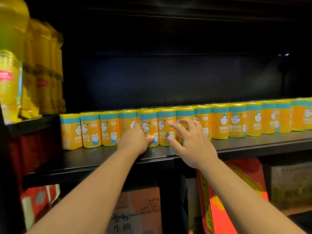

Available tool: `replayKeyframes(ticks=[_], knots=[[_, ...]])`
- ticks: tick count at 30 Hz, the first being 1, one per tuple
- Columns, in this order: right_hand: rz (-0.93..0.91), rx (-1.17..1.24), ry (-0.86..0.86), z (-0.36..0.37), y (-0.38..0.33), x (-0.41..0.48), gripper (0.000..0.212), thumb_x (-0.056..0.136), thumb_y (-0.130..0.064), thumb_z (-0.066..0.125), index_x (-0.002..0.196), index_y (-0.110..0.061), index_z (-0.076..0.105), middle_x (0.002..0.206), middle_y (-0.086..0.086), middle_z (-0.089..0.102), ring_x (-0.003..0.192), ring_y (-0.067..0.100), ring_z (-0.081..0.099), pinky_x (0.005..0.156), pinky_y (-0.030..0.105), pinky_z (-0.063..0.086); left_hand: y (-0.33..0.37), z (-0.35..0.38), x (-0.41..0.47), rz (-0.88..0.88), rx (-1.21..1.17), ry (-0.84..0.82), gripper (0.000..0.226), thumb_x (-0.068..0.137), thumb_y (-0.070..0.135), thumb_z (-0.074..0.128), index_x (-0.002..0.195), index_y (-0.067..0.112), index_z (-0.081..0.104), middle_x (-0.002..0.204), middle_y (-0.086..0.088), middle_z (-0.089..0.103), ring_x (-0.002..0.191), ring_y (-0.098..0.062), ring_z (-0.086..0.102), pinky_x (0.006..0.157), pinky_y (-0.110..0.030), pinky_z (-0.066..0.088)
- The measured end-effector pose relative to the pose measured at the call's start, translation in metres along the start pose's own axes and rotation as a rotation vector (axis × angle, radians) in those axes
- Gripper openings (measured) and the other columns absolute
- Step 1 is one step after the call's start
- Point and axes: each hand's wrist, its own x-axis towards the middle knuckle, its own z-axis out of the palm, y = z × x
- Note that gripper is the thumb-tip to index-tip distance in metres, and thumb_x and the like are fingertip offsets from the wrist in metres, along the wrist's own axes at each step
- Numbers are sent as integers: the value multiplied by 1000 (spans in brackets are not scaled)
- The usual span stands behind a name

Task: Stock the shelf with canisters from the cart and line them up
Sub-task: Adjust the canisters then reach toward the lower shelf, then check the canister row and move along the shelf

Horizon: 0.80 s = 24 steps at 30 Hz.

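While reaching over the front edge of the black shelf [253, 146], grips with the left hand [135, 141] one orange canister [148, 127] near the middle of the row, thumb curled round its lower right side, fingers wrapped round its left side against the neighbour. Holds the right hand [190, 141] just beside, fingers spread and slightly bent, in front of the next two canisters to the right, covering their lower halves; thumb tip at the lower front of the nearer one, contact impossible to tell. Along the shelf, upright, side by side and touching, print upside down, teal bands on top: long row of canisters [236, 120], from the left end out past the right edge of view, set back from the shelf's front edge. Behind the row, only the dark back wall. At upper left, on a higher ledge, leaning yellow bags [42, 73]. Below the shelf, a cardboard carton [138, 213] with black characters, a red and gold bag [236, 191], a grey box [290, 186] and a red box [38, 200] at lower left.
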Motion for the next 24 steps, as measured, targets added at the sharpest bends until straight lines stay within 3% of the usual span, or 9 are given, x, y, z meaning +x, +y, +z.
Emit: replayKeyframes(ticks=[4,11,15,18,21,24], knots=[[17,41,10,-1,1,0,64,92,-68,26,145,-40,47,145,-6,41,137,14,29,112,42,35,-7,-3,-20,31,271,40,69,92,75,42,133,21,49,129,-4,61,124,-28,53,101,-51,39],[-17,58,68,-1,-1,-3,55,95,-60,34,133,-30,59,131,0,51,125,20,41,105,46,42,-37,-29,-80,167,297,22,60,96,70,34,129,23,51,124,-2,62,123,-29,50,102,-53,40],[-83,68,206,-3,-17,-17,43,96,-48,46,120,-19,68,119,6,59,115,25,51,95,48,46,-59,-26,-123,298,181,161,60,98,65,36,141,24,44,140,2,53,136,-24,39,108,-48,33],[-165,110,330,0,-40,-52,34,93,-36,58,114,-13,71,118,10,61,115,31,54,96,43,43,-83,-9,-149,404,122,187,64,100,59,39,153,23,35,161,3,32,152,-21,18,120,-44,19],[-222,171,302,6,-60,-106,29,90,-30,63,112,-12,72,120,12,61,117,32,54,96,42,41,-111,18,-179,478,108,241,63,95,55,42,147,19,47,158,-1,40,149,-24,28,117,-47,28],[-200,212,153,24,-66,-165,30,89,-27,66,113,-12,72,123,12,60,119,32,54,96,43,43,-136,52,-207,473,91,193,63,92,53,43,142,17,53,152,-5,47,142,-29,40,108,-49,40]])
